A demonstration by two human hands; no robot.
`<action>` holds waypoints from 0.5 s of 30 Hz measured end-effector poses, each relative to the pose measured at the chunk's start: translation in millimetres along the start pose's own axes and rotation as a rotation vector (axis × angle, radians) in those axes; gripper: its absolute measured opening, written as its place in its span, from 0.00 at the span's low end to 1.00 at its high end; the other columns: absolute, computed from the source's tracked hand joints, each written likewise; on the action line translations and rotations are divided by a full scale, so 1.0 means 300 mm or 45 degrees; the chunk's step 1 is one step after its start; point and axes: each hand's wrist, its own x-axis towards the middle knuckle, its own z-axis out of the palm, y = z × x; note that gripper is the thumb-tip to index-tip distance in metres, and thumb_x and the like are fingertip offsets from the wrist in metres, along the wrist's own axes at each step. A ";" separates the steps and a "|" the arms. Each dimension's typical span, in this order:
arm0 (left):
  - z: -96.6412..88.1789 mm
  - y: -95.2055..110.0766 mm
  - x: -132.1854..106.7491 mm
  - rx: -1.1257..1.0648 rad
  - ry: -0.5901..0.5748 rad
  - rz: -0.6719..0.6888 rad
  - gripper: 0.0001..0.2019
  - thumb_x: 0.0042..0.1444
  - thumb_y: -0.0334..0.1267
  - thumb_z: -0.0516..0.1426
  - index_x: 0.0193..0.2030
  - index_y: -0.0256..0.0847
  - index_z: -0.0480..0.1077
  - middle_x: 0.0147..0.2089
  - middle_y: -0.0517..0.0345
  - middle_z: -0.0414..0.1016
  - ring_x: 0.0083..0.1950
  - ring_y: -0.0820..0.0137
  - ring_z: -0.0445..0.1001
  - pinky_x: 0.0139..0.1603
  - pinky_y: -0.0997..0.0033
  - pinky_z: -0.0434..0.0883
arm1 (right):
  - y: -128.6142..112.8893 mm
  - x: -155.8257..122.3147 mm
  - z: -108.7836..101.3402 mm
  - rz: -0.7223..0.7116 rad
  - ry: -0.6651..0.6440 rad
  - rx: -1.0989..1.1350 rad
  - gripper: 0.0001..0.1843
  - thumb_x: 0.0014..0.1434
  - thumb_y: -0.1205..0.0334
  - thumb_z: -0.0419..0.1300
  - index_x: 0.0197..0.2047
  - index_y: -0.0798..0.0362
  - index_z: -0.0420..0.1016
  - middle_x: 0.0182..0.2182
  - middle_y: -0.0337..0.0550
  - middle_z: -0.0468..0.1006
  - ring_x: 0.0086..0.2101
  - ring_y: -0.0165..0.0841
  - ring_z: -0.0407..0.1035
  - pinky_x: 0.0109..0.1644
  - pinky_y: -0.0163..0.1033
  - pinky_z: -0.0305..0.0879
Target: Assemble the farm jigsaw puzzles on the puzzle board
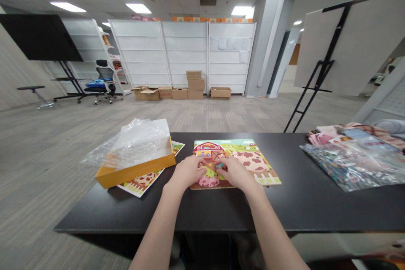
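Observation:
On the black table (pixel 284 211) lies a farm-picture puzzle (pixel 249 162) with a red barn, a spotted cow and a pink pig. My left hand (pixel 189 172) rests on its left part, index finger and thumb apart over the barn area, holding nothing that I can see. Close beside it, my right hand (pixel 236 171) has its fingers bent together around a small teal-coloured bit, which looks like a puzzle piece and is mostly hidden by the fingers. Both sets of fingertips touch or hover just over the picture, and only a narrow gap parts them.
Left of the puzzle stands a yellow open box (pixel 136 171) with clear plastic wrap (pixel 134 139) in it, on top of a matching picture sheet (pixel 141 183). At the right lie a clear bag (pixel 351 162) of small colourful pieces and pink cloth (pixel 322 135). Beyond the table stands an easel (pixel 319 67).

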 end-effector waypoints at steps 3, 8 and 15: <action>-0.009 0.009 -0.001 0.019 -0.031 -0.013 0.12 0.55 0.40 0.58 0.45 0.48 0.79 0.44 0.52 0.80 0.46 0.57 0.79 0.44 0.65 0.72 | 0.002 0.000 -0.002 -0.007 0.002 -0.010 0.14 0.60 0.63 0.62 0.48 0.49 0.82 0.36 0.46 0.78 0.38 0.39 0.72 0.42 0.39 0.63; -0.006 0.011 -0.004 0.034 -0.045 -0.005 0.13 0.56 0.40 0.57 0.46 0.48 0.79 0.46 0.51 0.79 0.47 0.56 0.78 0.46 0.62 0.72 | 0.005 0.001 0.009 -0.010 -0.001 -0.020 0.14 0.60 0.63 0.62 0.49 0.49 0.82 0.36 0.46 0.78 0.38 0.39 0.73 0.43 0.39 0.63; 0.000 0.017 0.007 0.026 -0.013 0.048 0.12 0.58 0.40 0.57 0.45 0.44 0.79 0.51 0.45 0.76 0.53 0.54 0.74 0.54 0.59 0.71 | 0.079 -0.028 -0.029 -0.057 0.158 0.279 0.14 0.58 0.59 0.63 0.47 0.50 0.81 0.41 0.47 0.80 0.40 0.39 0.73 0.45 0.42 0.67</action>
